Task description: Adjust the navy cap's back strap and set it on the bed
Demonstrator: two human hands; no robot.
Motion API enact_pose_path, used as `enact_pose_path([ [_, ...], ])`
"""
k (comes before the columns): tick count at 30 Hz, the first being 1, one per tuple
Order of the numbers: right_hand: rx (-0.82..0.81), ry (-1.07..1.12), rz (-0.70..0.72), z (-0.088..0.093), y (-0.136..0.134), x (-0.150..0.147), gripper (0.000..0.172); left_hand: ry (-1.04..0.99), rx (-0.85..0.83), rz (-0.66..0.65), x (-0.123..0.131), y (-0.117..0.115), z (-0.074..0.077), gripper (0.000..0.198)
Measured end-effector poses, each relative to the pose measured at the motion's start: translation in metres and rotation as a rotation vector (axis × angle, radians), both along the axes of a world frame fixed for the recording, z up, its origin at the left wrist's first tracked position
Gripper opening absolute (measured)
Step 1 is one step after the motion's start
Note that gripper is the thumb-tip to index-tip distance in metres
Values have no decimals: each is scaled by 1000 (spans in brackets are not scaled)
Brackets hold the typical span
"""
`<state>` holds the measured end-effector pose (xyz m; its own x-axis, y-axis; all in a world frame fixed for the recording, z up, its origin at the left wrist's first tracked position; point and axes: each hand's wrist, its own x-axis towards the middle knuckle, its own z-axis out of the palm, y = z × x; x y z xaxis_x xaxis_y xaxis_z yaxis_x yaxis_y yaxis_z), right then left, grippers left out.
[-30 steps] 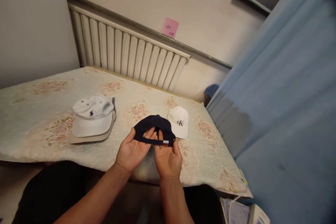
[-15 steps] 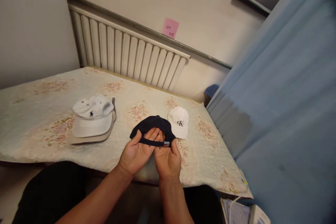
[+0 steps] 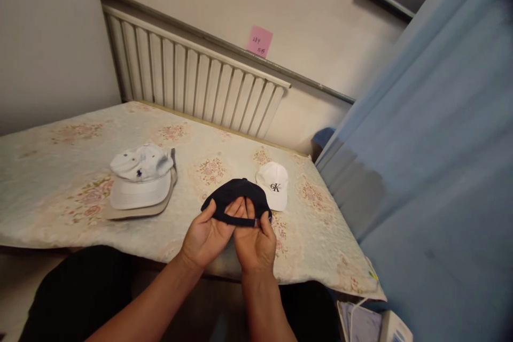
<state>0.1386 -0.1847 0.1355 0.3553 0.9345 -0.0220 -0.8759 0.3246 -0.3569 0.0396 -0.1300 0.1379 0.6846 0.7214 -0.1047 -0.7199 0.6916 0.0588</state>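
A dark navy cap (image 3: 234,194) is held just above the near edge of the table, its back strap toward me. My left hand (image 3: 205,235) grips the cap's left rear edge, fingers tucked inside the opening. My right hand (image 3: 255,246) pinches the strap at the right rear, thumb on the outside. Right behind the navy cap lies a white cap with a black CK logo (image 3: 273,185) on the flowered tablecloth (image 3: 60,197).
At the left, a white cap with a small dark emblem (image 3: 140,173) sits stacked on a beige cap (image 3: 136,208). A white radiator (image 3: 192,80) stands behind the table. A blue curtain (image 3: 433,171) hangs on the right. My dark-clothed knee (image 3: 76,294) is below the table edge.
Both hands have shifted slightly along the navy cap's back strap and lowered it a little; the small strap tag at the right is now covered by my right thumb.
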Motion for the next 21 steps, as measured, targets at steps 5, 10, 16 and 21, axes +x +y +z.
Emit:
enact_pose_path([
  [5,-49,0,-19,2,-1,2,31,-4,-10,-8,0,0,-2,56],
  [10,-43,41,-53,3,-3,7,26,-23,27,18,-3,6,-5,51],
  [16,-16,-4,-83,-2,-3,9,26,-81,119,40,-9,11,-10,49],
  [21,-21,-24,-68,-2,-2,5,25,-68,124,32,-6,10,-13,48],
])
